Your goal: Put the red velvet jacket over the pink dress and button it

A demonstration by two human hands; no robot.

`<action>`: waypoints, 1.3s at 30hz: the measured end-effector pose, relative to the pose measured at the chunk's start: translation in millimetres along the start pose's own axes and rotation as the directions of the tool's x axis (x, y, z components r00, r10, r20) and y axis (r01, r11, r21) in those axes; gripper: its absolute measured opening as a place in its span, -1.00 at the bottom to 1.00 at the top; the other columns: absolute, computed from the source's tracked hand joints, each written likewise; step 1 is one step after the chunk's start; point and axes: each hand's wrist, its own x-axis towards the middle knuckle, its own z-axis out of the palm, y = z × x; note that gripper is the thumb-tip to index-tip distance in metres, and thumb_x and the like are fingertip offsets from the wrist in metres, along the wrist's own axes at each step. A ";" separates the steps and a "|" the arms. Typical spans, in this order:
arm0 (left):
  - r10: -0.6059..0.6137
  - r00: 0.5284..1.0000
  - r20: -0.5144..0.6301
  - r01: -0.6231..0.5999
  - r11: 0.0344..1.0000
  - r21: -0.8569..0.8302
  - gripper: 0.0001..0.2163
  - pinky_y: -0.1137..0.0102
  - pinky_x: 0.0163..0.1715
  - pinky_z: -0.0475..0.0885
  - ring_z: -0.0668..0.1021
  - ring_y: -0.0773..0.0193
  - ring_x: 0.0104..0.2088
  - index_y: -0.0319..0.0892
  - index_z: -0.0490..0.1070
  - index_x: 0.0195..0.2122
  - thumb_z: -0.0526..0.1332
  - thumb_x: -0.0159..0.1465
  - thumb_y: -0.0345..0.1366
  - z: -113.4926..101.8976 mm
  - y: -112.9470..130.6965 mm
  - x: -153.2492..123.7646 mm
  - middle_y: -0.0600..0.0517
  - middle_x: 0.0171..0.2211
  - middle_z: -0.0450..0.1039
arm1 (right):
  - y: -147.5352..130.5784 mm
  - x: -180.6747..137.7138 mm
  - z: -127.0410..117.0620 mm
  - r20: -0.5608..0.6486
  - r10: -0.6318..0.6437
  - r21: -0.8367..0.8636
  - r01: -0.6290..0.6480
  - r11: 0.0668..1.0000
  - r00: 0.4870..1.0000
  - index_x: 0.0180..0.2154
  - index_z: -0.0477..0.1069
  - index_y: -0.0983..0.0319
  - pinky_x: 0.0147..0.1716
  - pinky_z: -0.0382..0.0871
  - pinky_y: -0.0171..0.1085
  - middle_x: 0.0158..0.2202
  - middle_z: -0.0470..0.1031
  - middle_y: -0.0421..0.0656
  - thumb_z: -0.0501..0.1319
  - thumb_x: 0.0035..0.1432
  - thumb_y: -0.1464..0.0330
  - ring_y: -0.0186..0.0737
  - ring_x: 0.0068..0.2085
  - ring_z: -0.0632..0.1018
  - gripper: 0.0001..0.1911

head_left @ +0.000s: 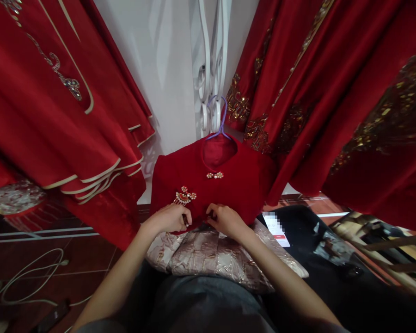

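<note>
A red velvet top point(235, 189) on a purple hanger point(220, 126) hangs in front of me. A pearl clasp point(215, 175) closes its collar, and a beaded gold brooch point(185, 196) sits on its left chest. My left hand point(169, 218) is curled at the garment's lower edge just under the brooch, fingers pinched on the red fabric. My right hand point(225, 219) is close beside it, fingers also closed on the hem. A pale brocade cloth point(211, 254) lies on my lap below both hands.
Red embroidered gowns hang at left point(52, 115) and right point(333, 101). A white wall with a scrolled metal rack point(211, 69) stands behind. Cables point(27, 277) trail over the red tiled floor at left. A black bag with a tag point(298, 231) lies at right.
</note>
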 end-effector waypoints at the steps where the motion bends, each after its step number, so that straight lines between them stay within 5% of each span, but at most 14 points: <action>1: 0.010 1.000 0.025 -0.010 1.000 0.006 -0.67 0.52 -0.43 0.36 0.62 0.27 -0.37 -0.07 0.55 -0.26 0.17 -0.05 -0.48 2.5 -1.8 1.3 0.10 -0.42 0.61 | -1.5 0.4 3.0 -0.014 0.021 -0.051 -0.021 0.998 1.000 -0.14 0.41 0.18 -0.41 0.24 -0.35 -0.24 0.52 -0.12 0.22 0.09 0.42 -0.21 -0.28 0.56 -0.75; 5: 0.047 0.998 0.032 -0.046 0.999 -0.021 -0.62 0.51 -0.40 0.38 0.62 0.24 -0.35 -0.03 0.59 -0.26 0.20 -0.09 -0.50 14.1 -11.3 9.0 0.09 -0.38 0.62 | -1.4 3.9 14.1 -0.064 0.014 -0.175 -0.025 0.984 0.998 -0.16 0.40 0.18 -0.43 0.22 -0.34 -0.18 0.49 -0.07 0.24 0.05 0.47 -0.17 -0.24 0.55 -0.74; 9: 0.079 0.994 -0.076 -0.082 0.996 -0.041 -0.62 0.51 -0.40 0.38 0.61 0.26 -0.39 -0.04 0.60 -0.30 0.15 -0.08 -0.54 18.0 -11.0 11.8 0.09 -0.43 0.61 | 2.9 6.7 19.2 -0.091 -0.050 -0.165 0.035 0.986 0.995 -0.28 0.39 0.16 -0.47 0.18 -0.35 -0.28 0.51 -0.12 0.29 0.04 0.37 -0.17 -0.27 0.55 -0.84; 14: 0.060 0.989 -0.135 -0.074 0.992 -0.101 -0.62 0.53 -0.44 0.36 0.59 0.29 -0.46 -0.09 0.60 -0.35 0.10 -0.10 -0.57 15.2 -8.3 11.1 0.10 -0.52 0.59 | 4.7 9.3 19.0 -0.068 -0.030 -0.061 0.026 0.998 0.997 -0.33 0.38 0.15 -0.49 0.14 -0.37 -0.46 0.53 -0.22 0.31 0.02 0.36 -0.23 -0.39 0.55 -0.86; 21: 0.043 0.982 -0.182 -0.067 0.989 -0.131 -0.69 0.51 -0.46 0.37 0.58 0.27 -0.47 -0.13 0.59 -0.47 0.11 -0.13 -0.56 27.2 -12.0 21.7 0.08 -0.55 0.57 | 23.8 16.7 9.9 -0.095 -0.010 0.274 0.035 0.961 0.995 -0.36 0.43 0.19 -0.41 0.30 -0.40 -0.42 0.57 -0.23 0.31 0.01 0.43 -0.30 -0.37 0.57 -0.90; 27: -0.034 0.973 -0.228 -0.033 0.957 -0.287 -0.82 0.48 -0.42 0.43 0.61 0.25 -0.42 -0.22 0.56 -0.43 0.22 -0.07 -0.48 28.3 -16.9 34.5 0.00 -0.48 0.59 | 31.3 23.5 1.9 -0.308 0.031 0.468 0.123 0.875 0.951 -0.30 0.45 0.21 -0.30 0.42 -0.34 -0.37 0.58 -0.18 0.21 0.11 0.40 -0.29 -0.32 0.59 -0.93; 29: -0.099 0.970 -0.222 0.011 0.929 -0.369 -0.84 0.46 -0.40 0.45 0.62 0.23 -0.40 -0.24 0.55 -0.41 0.28 -0.08 -0.43 26.5 -18.1 37.9 -0.03 -0.45 0.60 | 25.7 22.0 0.6 -0.342 0.014 0.493 0.167 0.854 0.940 -0.27 0.45 0.21 -0.28 0.43 -0.33 -0.34 0.58 -0.18 0.19 0.14 0.38 -0.29 -0.31 0.59 -0.90; 34: -0.120 0.981 -0.149 0.031 0.867 -0.497 -0.80 0.43 -0.38 0.47 0.62 0.21 -0.37 -0.24 0.53 -0.38 0.32 -0.10 -0.40 26.9 -23.9 42.7 -0.02 -0.44 0.61 | 6.5 16.4 10.7 -0.202 -0.172 0.491 0.252 0.834 0.964 -0.25 0.46 0.22 -0.30 0.41 -0.34 -0.32 0.57 -0.17 0.17 0.16 0.41 -0.30 -0.31 0.57 -0.88; 39: -0.093 0.976 -0.198 -0.005 0.896 -0.444 -0.85 0.47 -0.47 0.42 0.61 0.23 -0.41 -0.23 0.45 -0.53 0.36 -0.09 -0.30 33.1 -30.7 46.1 0.01 -0.49 0.59 | -2.9 17.7 37.0 -0.269 -0.121 0.524 0.251 0.814 0.955 -0.23 0.45 0.21 -0.30 0.43 -0.34 -0.33 0.54 -0.19 0.19 0.16 0.39 -0.31 -0.31 0.55 -0.88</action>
